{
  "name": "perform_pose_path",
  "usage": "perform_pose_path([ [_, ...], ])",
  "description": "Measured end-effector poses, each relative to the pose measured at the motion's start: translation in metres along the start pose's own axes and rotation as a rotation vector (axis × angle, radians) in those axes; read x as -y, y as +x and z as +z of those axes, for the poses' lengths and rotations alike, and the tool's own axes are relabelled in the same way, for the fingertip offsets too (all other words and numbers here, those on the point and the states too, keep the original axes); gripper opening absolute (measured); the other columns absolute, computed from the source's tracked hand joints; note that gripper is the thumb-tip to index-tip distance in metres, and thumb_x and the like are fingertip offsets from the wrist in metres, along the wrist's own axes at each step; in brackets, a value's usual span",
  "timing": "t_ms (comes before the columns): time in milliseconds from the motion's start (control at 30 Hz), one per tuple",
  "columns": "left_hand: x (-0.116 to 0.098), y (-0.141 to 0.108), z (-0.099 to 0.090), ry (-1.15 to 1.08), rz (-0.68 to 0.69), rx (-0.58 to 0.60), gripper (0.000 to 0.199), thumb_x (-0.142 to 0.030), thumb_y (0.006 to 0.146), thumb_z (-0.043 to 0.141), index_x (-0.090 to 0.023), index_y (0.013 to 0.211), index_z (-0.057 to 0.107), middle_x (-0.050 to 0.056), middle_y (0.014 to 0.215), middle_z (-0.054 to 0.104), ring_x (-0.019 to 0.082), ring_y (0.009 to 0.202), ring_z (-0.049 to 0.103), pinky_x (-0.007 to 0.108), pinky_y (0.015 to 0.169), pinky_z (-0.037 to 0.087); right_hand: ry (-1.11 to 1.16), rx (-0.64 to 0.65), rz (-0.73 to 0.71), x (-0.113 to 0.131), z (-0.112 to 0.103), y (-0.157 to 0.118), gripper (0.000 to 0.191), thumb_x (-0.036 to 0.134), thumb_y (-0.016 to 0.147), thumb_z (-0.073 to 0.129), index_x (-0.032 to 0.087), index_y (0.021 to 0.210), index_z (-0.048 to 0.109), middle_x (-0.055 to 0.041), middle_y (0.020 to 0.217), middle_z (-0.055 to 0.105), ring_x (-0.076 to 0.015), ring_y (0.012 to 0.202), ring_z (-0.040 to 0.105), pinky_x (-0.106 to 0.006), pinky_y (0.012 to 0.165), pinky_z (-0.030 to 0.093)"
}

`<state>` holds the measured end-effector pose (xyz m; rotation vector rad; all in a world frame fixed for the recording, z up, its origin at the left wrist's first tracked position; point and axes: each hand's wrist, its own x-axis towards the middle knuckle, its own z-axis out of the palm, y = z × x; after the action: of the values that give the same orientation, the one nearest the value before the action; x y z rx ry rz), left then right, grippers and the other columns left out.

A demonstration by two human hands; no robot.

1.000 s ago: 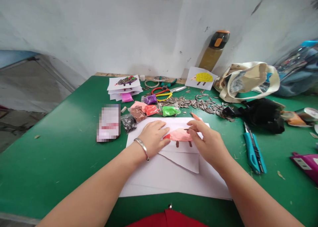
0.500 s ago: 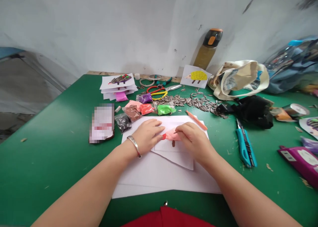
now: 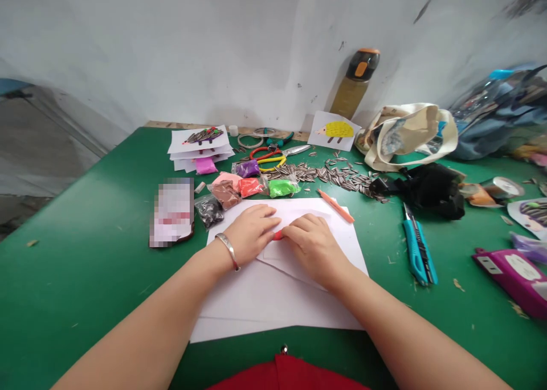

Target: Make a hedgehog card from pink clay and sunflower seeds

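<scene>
Left hand (image 3: 252, 234): fingers released, flat on paper (image 3: 337, 242) | right hand (image 3: 314, 249): fingers curled beside red clay (image 3: 278, 235), grasp unclear | clay: likely soft, light; lift by paper.

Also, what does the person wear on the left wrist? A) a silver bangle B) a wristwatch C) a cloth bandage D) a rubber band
A: a silver bangle circles the wrist just behind the left hand.
</scene>
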<state>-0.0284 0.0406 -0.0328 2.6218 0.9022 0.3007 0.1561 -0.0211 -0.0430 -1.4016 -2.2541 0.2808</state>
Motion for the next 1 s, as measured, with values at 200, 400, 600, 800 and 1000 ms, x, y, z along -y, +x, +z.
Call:
perform_pose_path([
  [200, -0.0001, -0.0009, 0.0007, 0.009, 0.003, 0.012, 0.024, -0.026, 0.091, 0.045, -0.017, 0.102, 0.065, 0.011, 0.110, 0.058, 0.023, 0.104, 0.051, 0.039, 0.097, 0.041, 0.017, -0.021, 0.025, -0.0047, 0.0017, -0.0001, 0.020, 0.012, 0.088, 0.049, 0.021, 0.085, 0.066, -0.0031, 0.083, 0.064, -0.0185, 0.084, 0.049, -0.032, 0.075, 0.032],
  [400, 0.0005, -0.0015, 0.0012, -0.006, -0.007, -0.004, 0.026, -0.027, 0.090, 0.045, -0.018, 0.105, 0.064, 0.011, 0.115, 0.057, 0.024, 0.107, 0.051, 0.041, 0.098, 0.040, -0.005, 0.024, 0.015, -0.0041, 0.0012, 0.0008, 0.022, 0.009, 0.087, 0.050, 0.022, 0.086, 0.067, -0.0031, 0.081, 0.064, -0.0186, 0.084, 0.049, -0.032, 0.076, 0.032],
  [600, 0.0004, -0.0020, 0.0027, 0.005, 0.001, -0.023, 0.027, -0.029, 0.091, 0.044, -0.018, 0.104, 0.064, 0.011, 0.114, 0.057, 0.024, 0.107, 0.050, 0.041, 0.097, 0.040, -0.025, 0.003, -0.003, -0.0049, 0.0014, -0.0007, 0.020, 0.010, 0.087, 0.050, 0.021, 0.085, 0.067, -0.0031, 0.082, 0.064, -0.0186, 0.084, 0.048, -0.033, 0.076, 0.031],
  [800, 0.0001, -0.0018, 0.0020, 0.005, 0.003, -0.015, 0.025, -0.028, 0.091, 0.044, -0.018, 0.103, 0.064, 0.010, 0.111, 0.058, 0.024, 0.105, 0.051, 0.040, 0.096, 0.041, -0.023, -0.007, 0.004, -0.0078, 0.0028, -0.0011, 0.022, 0.010, 0.087, 0.049, 0.022, 0.085, 0.066, -0.0023, 0.082, 0.064, -0.0182, 0.083, 0.049, -0.033, 0.077, 0.031],
  [1000, -0.0008, -0.0009, 0.0015, 0.005, 0.005, -0.010, 0.024, -0.028, 0.091, 0.043, -0.018, 0.099, 0.064, 0.010, 0.106, 0.058, 0.023, 0.101, 0.050, 0.039, 0.094, 0.041, 0.031, -0.026, 0.022, -0.0095, 0.0012, 0.0000, 0.018, 0.013, 0.088, 0.050, 0.022, 0.084, 0.066, -0.0025, 0.080, 0.065, -0.0186, 0.083, 0.051, -0.033, 0.077, 0.034],
])
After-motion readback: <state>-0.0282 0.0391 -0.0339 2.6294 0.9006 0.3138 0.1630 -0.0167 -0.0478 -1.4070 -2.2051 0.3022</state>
